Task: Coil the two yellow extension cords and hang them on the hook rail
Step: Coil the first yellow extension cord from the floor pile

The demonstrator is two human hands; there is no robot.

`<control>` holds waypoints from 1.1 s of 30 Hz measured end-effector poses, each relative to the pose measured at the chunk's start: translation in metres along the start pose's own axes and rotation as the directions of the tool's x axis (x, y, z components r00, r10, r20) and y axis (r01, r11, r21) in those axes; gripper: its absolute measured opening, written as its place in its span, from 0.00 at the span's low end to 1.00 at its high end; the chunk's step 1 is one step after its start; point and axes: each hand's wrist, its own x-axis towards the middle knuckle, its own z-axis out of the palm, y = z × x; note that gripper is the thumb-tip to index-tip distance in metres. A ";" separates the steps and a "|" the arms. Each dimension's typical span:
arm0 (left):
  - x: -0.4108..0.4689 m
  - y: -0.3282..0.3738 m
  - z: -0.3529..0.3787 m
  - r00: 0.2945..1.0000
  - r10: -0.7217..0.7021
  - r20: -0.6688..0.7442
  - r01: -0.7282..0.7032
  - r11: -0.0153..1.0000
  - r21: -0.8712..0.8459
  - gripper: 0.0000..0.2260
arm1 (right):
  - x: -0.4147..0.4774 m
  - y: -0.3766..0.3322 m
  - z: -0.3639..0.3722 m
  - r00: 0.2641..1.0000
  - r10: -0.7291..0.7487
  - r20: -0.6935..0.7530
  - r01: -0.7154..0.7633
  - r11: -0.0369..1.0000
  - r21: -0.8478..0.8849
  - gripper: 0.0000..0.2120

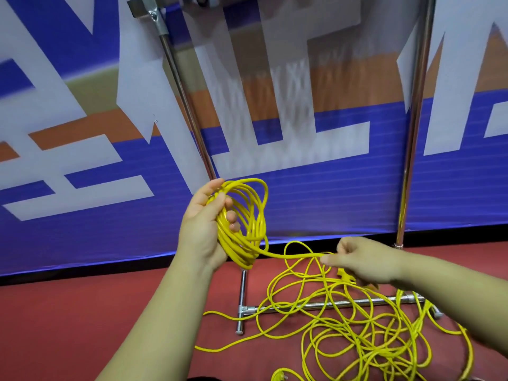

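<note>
Bright yellow is seen on the coil (239, 250) in the left grip (200, 224) and the loose cord (354, 336) below it, plain red on the floor (82, 312) beneath, and behind the grip a blue banner (316, 193) is marked with white and orange shapes.

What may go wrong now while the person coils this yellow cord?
The loose cord lies in crossing loops, so pulling with the right hand may tighten a knot. Some loops cross the rack's base bar and may snag. The coil in the left hand looks uneven; loops may slip.
</note>
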 end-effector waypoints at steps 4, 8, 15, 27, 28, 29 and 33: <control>-0.008 -0.009 0.000 0.991 -0.082 0.105 0.072 0.992 0.100 0.11 | 0.004 -0.018 -0.008 0.983 -0.022 -0.184 0.060 0.977 0.205 0.14; -0.018 -0.026 0.007 0.971 -0.157 0.180 0.085 0.932 0.352 0.12 | -0.011 -0.047 -0.015 0.956 -0.183 -0.229 0.252 0.913 0.322 0.05; -0.036 -0.053 0.028 0.875 -0.313 0.369 0.001 0.764 0.646 0.13 | -0.044 -0.072 -0.024 0.894 -0.440 -0.081 0.446 0.859 0.251 0.04; -0.015 -0.039 0.043 0.963 -0.115 0.242 -0.001 0.901 0.433 0.09 | -0.053 -0.042 -0.068 0.942 -0.327 0.074 0.294 0.913 0.282 0.05; -0.008 -0.036 0.039 0.979 -0.089 0.182 0.019 0.934 0.357 0.09 | -0.051 -0.035 -0.069 0.949 -0.301 0.098 0.271 0.932 0.240 0.05; -0.002 -0.032 0.034 0.989 -0.073 0.125 0.034 0.958 0.284 0.09 | -0.049 -0.030 -0.069 0.955 -0.275 0.107 0.250 0.947 0.204 0.05; 0.012 -0.036 0.013 0.999 -0.030 -0.038 0.039 0.963 0.268 0.09 | -0.044 -0.023 -0.066 0.978 -0.208 0.010 0.200 0.951 0.237 0.05</control>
